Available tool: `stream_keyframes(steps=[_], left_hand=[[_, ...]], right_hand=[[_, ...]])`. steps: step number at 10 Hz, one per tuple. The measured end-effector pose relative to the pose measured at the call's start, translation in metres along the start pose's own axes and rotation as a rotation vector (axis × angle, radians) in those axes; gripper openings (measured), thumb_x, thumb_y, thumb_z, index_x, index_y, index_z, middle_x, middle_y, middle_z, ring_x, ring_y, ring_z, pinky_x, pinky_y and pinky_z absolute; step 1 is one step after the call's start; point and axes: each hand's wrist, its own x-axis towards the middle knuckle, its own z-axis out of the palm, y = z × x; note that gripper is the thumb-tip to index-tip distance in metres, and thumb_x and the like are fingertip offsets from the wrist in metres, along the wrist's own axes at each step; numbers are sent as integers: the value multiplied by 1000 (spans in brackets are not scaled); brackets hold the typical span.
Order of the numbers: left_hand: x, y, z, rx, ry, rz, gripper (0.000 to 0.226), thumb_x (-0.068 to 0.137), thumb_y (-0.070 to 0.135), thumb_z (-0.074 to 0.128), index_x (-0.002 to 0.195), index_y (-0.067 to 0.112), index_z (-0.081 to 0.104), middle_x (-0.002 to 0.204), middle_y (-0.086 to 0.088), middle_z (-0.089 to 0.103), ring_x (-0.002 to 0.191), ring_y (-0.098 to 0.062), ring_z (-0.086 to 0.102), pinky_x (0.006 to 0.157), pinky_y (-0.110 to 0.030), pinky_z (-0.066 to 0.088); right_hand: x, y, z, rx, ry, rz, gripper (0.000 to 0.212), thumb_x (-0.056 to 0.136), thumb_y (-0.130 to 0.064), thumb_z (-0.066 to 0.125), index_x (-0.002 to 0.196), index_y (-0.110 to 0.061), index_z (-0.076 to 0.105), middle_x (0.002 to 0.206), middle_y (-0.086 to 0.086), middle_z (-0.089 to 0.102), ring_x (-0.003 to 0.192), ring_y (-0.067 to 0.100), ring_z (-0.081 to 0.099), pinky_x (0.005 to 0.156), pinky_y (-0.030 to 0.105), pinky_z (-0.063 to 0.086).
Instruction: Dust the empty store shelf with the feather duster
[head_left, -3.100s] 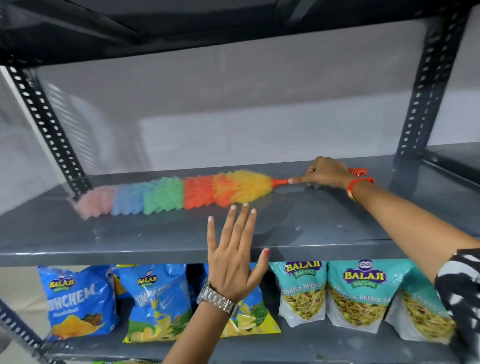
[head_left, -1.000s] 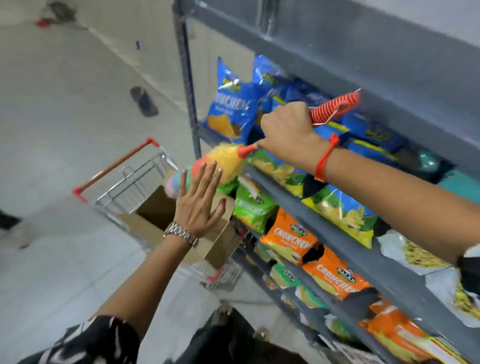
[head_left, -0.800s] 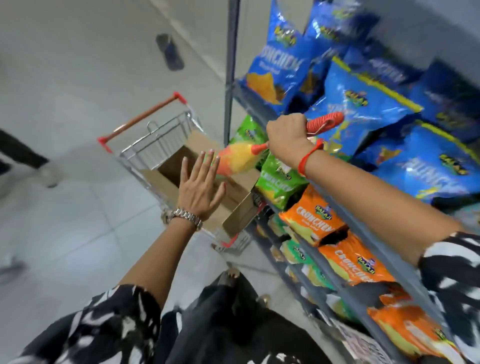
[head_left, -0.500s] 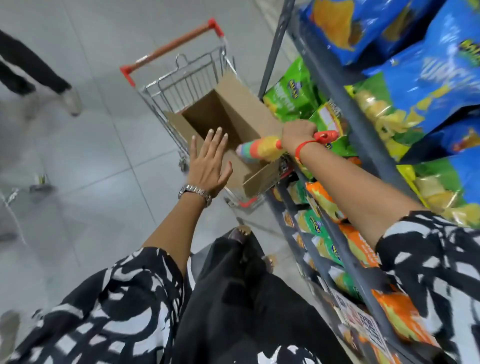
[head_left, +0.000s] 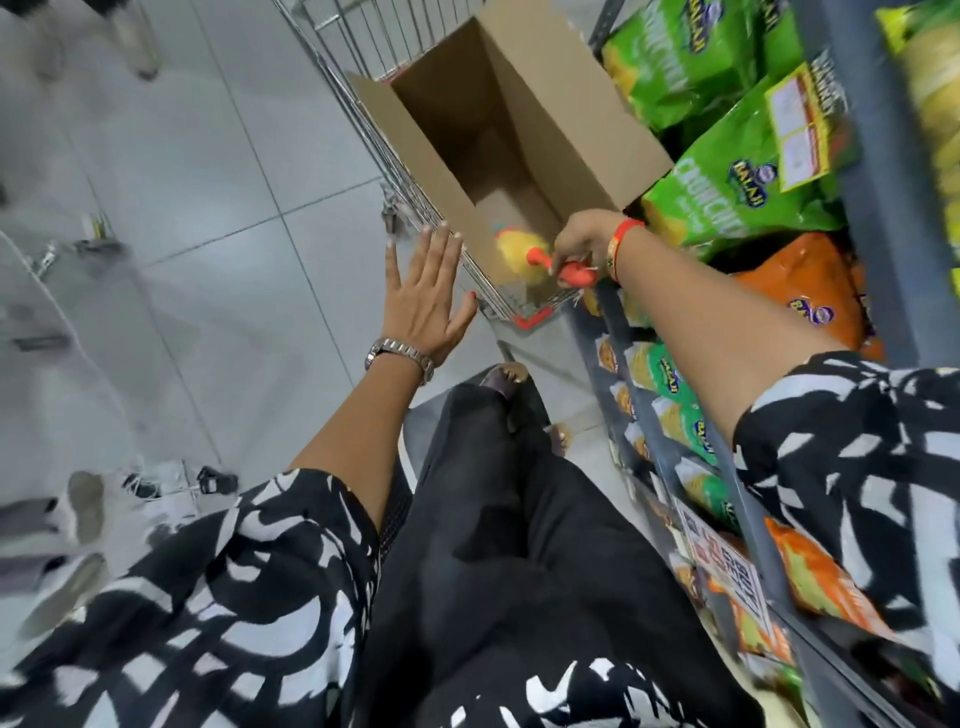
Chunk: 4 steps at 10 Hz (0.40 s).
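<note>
The right hand (head_left: 584, 234) is gripping the red handle of the feather duster (head_left: 540, 254), fingers curled tight around it, at about one o'clock from the middle of the view. The duster is pointing down into the open cardboard box (head_left: 498, 130), which is sitting in the wire shopping cart (head_left: 415, 182) at twelve o'clock; only the yellow fluff nearest the handle and a hint of other colours beyond it are showing, blurred, against the box's near inner corner. A red thread band (head_left: 621, 244) is circling the right wrist.

The left hand (head_left: 423, 296) is hanging spread flat, fingers apart and palm down, holding nothing, at about eleven o'clock, just beside the cart's near left edge; whether it is touching the wire cannot be told. A metal watch (head_left: 400, 356) is sitting on that wrist.

The grey shelf rack (head_left: 878, 208) is running down the right side from one to five o'clock, packed with green snack bags (head_left: 727, 176) higher up and orange snack bags (head_left: 810, 286) lower down. The grey tiled floor (head_left: 208, 208) is filling the left side from seven to eleven o'clock. The person's black trousers (head_left: 519, 545) and black-and-white patterned sleeves (head_left: 234, 597) are filling the bottom at six o'clock.
</note>
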Motion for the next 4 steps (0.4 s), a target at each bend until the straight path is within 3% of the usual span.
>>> stream_keyframes(steps=[1,2,3,4], left_hand=[[-6,3,2,7,-20,-12,75,85,53,6,149,14,13,156,-8,13,143,-24,10,111,-48,-12],[-4,4,0,0,-31,-32,76,84,54,4,149,14,12,156,-8,11,144,-24,8,111,-50,-11],[-2,8,-8,-13,-47,-12,77,84,55,3,149,14,12,157,-7,11,144,-23,8,111,-49,-12],[5,12,-11,-26,-20,-20,76,85,55,3,149,15,11,157,-7,10,144,-22,7,111,-47,-13]], right_hand=[[-17,-2,15,-79,-37,14,31,98,-4,45,68,-10,39,62,9,43,53,16,43,37,19,41],[-12,7,21,23,-56,19,23,97,-4,46,74,-7,43,71,10,48,62,17,50,44,27,51],[-9,12,23,83,5,21,6,94,-5,52,89,-1,53,76,13,56,66,19,57,67,35,54],[-9,16,20,77,190,-40,32,89,-9,59,117,7,58,105,21,66,98,31,67,90,40,53]])
